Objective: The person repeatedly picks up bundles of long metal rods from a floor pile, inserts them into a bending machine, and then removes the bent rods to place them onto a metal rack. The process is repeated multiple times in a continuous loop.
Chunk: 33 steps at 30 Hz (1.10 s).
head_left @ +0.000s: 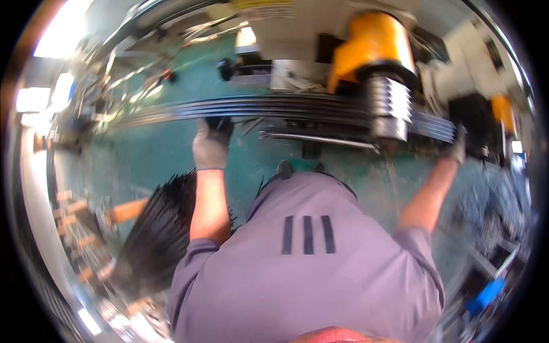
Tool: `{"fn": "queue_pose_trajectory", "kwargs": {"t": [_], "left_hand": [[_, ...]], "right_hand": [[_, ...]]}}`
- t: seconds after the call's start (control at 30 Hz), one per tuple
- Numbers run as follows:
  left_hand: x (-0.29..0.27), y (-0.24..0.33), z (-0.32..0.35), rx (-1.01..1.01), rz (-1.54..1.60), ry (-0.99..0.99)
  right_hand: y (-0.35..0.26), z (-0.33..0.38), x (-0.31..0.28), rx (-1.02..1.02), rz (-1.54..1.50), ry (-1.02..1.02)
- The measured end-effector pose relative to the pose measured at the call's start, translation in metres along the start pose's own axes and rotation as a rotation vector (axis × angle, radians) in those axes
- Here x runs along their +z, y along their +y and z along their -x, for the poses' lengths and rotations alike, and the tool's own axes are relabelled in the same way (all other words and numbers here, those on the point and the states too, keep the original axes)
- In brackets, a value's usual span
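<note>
A bundle of long, thin metal bars [274,107] stretches from left to right in front of me, slightly blurred. My left hand [211,144], in a grey glove with dark fingers, grips the bundle from its near side; the fingertips are partly hidden by the bars. Far to the right, my gloved right hand [454,150] is closed around the right end of the same bundle, its thumb upward and its other fingers mostly hidden. Between the hands, the bars pass at a machine's ribbed metal cylinder [390,106], which stands below a yellow housing [377,43] and hides part of them.
A bare metal rod [320,139] juts out on the near side of the bars. Dark thin rods [154,240] lie heaped at lower left beside a wooden block [127,211]. Tangled greyish material [494,208] and a blue object [486,294] are at the right. Green floor [137,151] shows between.
</note>
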<state>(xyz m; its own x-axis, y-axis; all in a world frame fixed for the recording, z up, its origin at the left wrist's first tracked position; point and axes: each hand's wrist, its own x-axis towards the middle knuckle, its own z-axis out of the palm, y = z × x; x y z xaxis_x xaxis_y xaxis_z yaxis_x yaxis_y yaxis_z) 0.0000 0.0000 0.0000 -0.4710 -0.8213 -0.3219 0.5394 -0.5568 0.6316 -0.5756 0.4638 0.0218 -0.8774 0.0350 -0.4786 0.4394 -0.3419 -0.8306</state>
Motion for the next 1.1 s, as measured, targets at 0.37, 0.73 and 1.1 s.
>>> {"fn": "queue_pose_trajectory", "kwargs": {"t": [0.37,0.73,1.1], "left_hand": [[-0.086,0.116,-0.037,0.243,0.162,0.435],[-0.312,0.428,-0.166,0.545,0.005,0.42],[-0.378,0.553,-0.219,0.582,-0.239,0.705]], "right_hand": [[-0.045,-0.094,-0.086,-0.286,0.33,0.438],[0.344,0.165,-0.098,0.391,0.504,0.185],[0.373,0.245,-0.048,0.36,0.553,0.29]]}}
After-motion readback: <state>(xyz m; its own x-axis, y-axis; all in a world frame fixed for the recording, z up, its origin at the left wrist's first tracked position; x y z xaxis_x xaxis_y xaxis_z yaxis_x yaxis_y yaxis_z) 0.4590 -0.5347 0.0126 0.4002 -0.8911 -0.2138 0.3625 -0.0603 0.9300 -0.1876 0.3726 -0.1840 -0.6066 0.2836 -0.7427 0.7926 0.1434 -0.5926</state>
